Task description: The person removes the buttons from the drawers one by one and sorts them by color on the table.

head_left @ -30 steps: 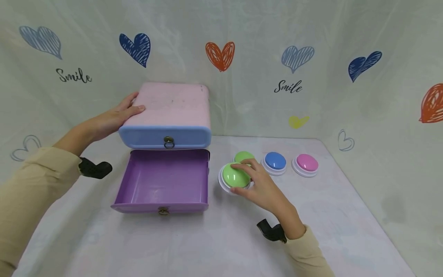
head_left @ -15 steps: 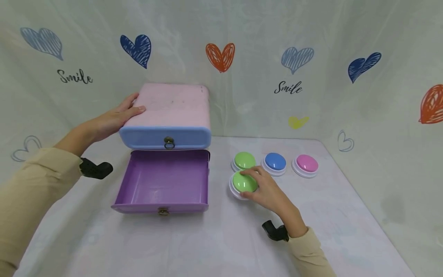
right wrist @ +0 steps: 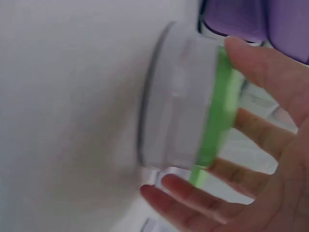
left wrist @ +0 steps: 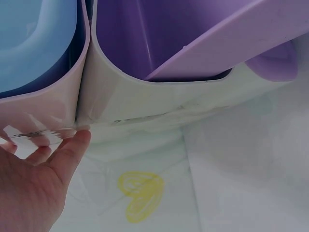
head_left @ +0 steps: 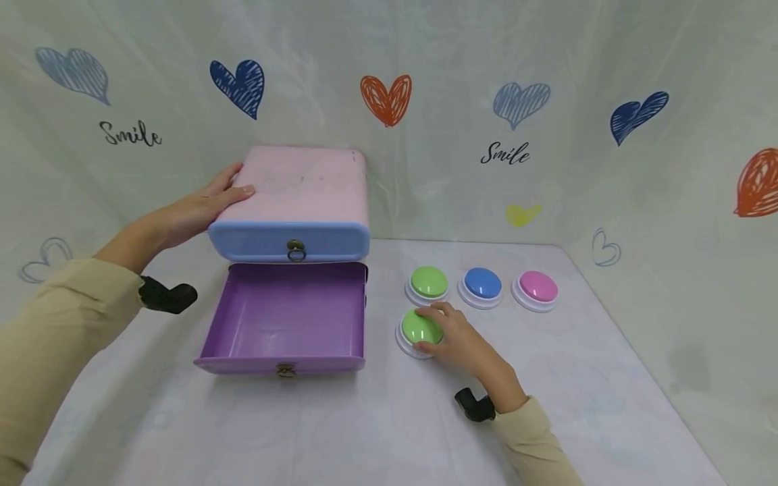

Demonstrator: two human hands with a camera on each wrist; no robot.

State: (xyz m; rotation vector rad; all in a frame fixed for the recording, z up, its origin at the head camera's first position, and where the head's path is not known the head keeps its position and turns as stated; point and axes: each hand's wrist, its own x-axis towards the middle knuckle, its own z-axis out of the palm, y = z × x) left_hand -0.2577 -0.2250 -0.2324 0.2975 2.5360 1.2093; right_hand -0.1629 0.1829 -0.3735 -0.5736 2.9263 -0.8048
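Observation:
My left hand rests with extended fingers against the left side of a small drawer cabinet, whose pink upper section has a blue drawer front. Below it, the purple drawer is pulled out. In the left wrist view the fingertips touch the pink shell near the seam with the white shell. My right hand grips a push button with a green dome and white base, thumb on one side, fingers on the other. It is right of the drawer, close over the tabletop.
Behind the held button stand a second green push button, a blue one and a pink one, in a row. A cloth backdrop with printed hearts rises behind the white tabletop.
My right hand has brought the green push button toward me, first to the right, then slightly back left, uncovering the green button behind. My left hand and the cabinet have stayed put.

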